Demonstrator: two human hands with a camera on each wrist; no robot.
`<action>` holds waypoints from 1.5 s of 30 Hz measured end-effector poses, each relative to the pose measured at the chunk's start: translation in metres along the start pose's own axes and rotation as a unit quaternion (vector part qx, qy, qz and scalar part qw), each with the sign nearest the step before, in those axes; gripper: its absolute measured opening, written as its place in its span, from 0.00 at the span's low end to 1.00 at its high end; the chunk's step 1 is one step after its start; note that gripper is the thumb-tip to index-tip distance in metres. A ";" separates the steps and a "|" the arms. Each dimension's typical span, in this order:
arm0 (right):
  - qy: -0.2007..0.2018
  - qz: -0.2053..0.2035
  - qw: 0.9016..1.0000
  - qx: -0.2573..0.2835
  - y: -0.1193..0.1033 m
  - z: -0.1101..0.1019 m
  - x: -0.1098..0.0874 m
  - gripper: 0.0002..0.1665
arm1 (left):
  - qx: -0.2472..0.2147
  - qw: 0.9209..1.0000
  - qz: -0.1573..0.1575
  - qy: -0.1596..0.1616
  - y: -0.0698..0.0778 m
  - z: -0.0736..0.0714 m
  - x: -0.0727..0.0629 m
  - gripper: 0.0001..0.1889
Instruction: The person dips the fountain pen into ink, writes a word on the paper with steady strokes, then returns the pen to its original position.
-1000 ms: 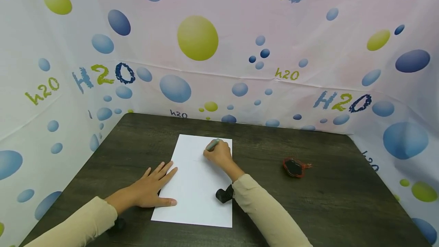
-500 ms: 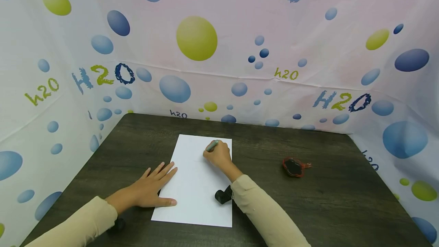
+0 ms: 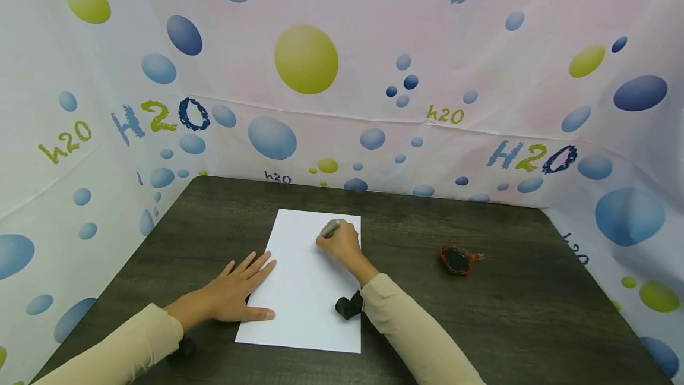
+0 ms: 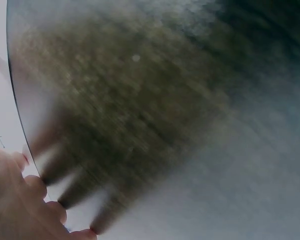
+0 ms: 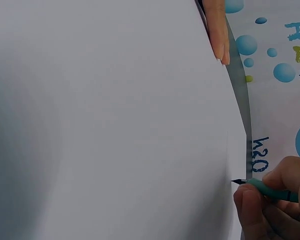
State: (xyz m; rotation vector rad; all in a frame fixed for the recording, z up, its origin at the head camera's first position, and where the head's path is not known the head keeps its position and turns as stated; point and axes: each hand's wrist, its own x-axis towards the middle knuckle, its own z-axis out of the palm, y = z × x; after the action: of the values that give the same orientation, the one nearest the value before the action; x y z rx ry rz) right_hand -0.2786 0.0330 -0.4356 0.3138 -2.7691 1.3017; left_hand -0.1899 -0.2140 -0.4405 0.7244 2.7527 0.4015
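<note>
A white sheet of paper (image 3: 299, 290) lies upright on the dark wooden table. My right hand (image 3: 342, 242) pinches a grey-green pen (image 3: 331, 229) over the upper right part of the sheet. In the right wrist view the dark pointed tip of the pen (image 5: 272, 191) is at the paper surface, between thumb and fingers of the right hand (image 5: 275, 205). Thin, faint lines (image 3: 307, 249) show on the sheet left of the pen. My left hand (image 3: 232, 296) rests flat with spread fingers across the sheet's left edge, and its fingers (image 4: 20, 195) also appear in the left wrist view.
To the right on the table (image 3: 513, 314) lies a small black thing with a red-orange rim (image 3: 458, 260). A black wrist camera (image 3: 348, 306) hangs at the right cuff over the sheet. A white curtain (image 3: 374, 76) with blue and green dots stands behind the table.
The right hand and its pen have shifted very slightly down the sheet, toward the person. The left hand and the paper stay in place.
</note>
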 end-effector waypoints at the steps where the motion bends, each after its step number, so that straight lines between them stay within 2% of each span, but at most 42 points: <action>1: 0.000 0.000 1.000 0.001 0.000 0.000 0.000 0.09 | 0.000 1.000 0.000 0.000 0.000 0.000 0.000 0.56; 9: -0.012 0.002 1.000 0.004 0.002 -0.001 -0.003 0.11 | -0.001 1.000 0.000 0.001 0.000 0.001 0.001 0.56; 16: -0.021 -0.012 1.000 0.010 0.002 -0.002 -0.011 0.12 | -0.002 1.000 0.002 0.002 0.001 0.000 0.000 0.56; 23: -0.017 -0.022 1.000 0.012 0.001 0.000 -0.017 0.10 | -0.001 1.000 0.001 0.002 0.001 -0.001 -0.001 0.56; 45: -0.009 -0.035 0.999 -0.002 -0.002 0.005 -0.032 0.10 | -0.006 1.000 -0.005 -0.013 0.004 -0.003 0.000 0.56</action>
State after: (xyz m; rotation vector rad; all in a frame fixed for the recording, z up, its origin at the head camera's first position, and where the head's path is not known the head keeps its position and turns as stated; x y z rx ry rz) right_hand -0.2463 0.0331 -0.4420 0.4194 -2.7474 1.2845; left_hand -0.1893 -0.2110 -0.4359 0.7081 2.7256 0.4039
